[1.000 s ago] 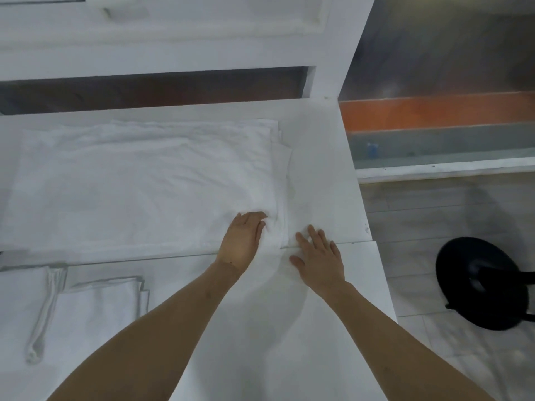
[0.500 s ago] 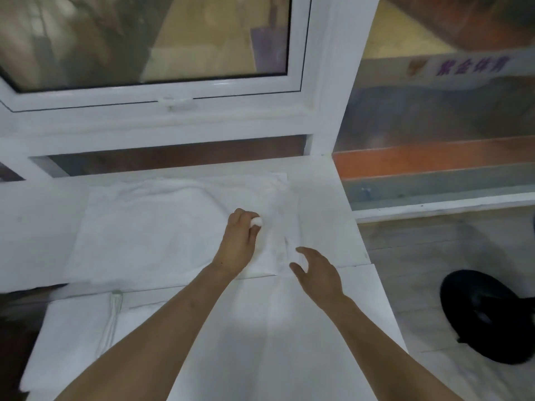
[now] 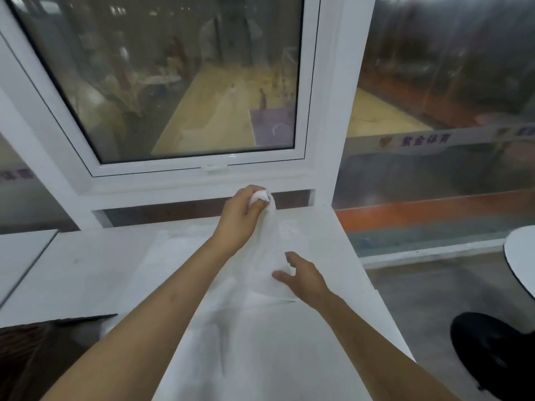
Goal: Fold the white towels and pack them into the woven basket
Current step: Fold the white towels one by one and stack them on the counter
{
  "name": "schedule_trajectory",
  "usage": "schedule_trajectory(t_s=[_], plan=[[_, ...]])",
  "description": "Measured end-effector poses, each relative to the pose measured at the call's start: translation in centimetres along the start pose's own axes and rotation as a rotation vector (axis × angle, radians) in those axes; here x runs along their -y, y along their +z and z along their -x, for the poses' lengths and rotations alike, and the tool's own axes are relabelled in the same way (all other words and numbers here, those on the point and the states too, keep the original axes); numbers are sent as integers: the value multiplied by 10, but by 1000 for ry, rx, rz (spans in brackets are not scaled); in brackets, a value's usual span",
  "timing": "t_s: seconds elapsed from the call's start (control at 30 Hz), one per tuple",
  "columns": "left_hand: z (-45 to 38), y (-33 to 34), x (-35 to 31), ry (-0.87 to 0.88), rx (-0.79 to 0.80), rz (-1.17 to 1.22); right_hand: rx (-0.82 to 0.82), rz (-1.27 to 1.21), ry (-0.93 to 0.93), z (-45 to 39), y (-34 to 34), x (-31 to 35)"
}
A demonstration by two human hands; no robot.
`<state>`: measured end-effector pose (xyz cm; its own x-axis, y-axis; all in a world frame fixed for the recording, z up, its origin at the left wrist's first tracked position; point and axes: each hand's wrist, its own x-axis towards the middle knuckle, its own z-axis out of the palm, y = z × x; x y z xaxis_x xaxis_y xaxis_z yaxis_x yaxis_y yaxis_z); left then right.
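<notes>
A white towel [image 3: 260, 261] hangs from my left hand [image 3: 244, 211], which grips a bunched corner of it and holds it lifted above the white table [image 3: 86, 270] near the window sill. The rest of the cloth drapes down onto the tabletop toward me. My right hand [image 3: 301, 274] hovers at the towel's lower right part with fingers spread and loosely bent, touching the fabric without a clear grip. No woven basket shows in this view.
A white-framed window [image 3: 202, 169] stands just behind the table. A dark gap [image 3: 43, 342] lies at the lower left. On the floor at right sit a black stool [image 3: 498, 357] and a round white tabletop edge [image 3: 521, 261].
My left hand has pinched the towel's corner and raised it up and away from the table. My right hand lifted off the surface. The camera tilted upward toward the window.
</notes>
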<state>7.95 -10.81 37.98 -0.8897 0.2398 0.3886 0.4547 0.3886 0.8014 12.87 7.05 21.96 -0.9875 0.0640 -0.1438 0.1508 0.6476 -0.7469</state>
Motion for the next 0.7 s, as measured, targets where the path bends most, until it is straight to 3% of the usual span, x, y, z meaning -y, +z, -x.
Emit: schedule_trajectory(t_s=[0.23, 0.43, 0.53, 0.7], plan=[[-21, -77, -74, 38, -209, 193, -77, -402, -153, 61, -65, 63], [-39, -150, -92, 55, -72, 304, -242, -538, -312, 88, -151, 111], [-46, -172, -69, 10, -62, 323, -290, -498, -342, 85, -179, 126], [-45, -174, -13, -92, -140, 169, -294, -182, -304, 54, -197, 124]])
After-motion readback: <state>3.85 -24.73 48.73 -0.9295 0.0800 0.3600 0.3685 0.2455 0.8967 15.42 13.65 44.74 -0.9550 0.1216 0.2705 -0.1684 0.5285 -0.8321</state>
